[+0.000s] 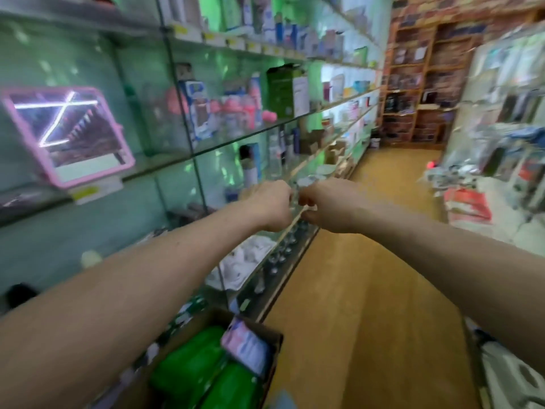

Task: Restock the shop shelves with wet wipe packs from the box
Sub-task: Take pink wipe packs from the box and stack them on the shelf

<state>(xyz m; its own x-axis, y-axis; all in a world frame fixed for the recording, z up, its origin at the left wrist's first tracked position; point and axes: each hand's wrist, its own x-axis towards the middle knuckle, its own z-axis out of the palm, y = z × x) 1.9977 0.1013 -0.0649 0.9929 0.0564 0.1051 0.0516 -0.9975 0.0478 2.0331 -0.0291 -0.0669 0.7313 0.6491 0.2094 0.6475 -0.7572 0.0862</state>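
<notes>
An open cardboard box (267, 338) stands on the floor at the bottom centre. It holds green wet wipe packs (191, 361) and a pink and white pack (246, 346). Both my arms reach out to the front edge of a glass shelf (317, 156). My left hand (269, 206) has curled fingers just left of that edge. My right hand (327, 205) is beside it, thumb and fingers curled at the edge strip. The two hands nearly touch. Blur hides whether anything small sits between them. Neither hand holds a wipe pack.
Glass shelves on the left carry baby bottles (236, 113), boxes and a pink-framed mirror (67, 134). White folded goods (244, 261) lie on the lower shelf. A wooden-floored aisle (354, 290) runs ahead to brown wooden shelving (418, 84). Packaged goods (472, 202) pile up on the right.
</notes>
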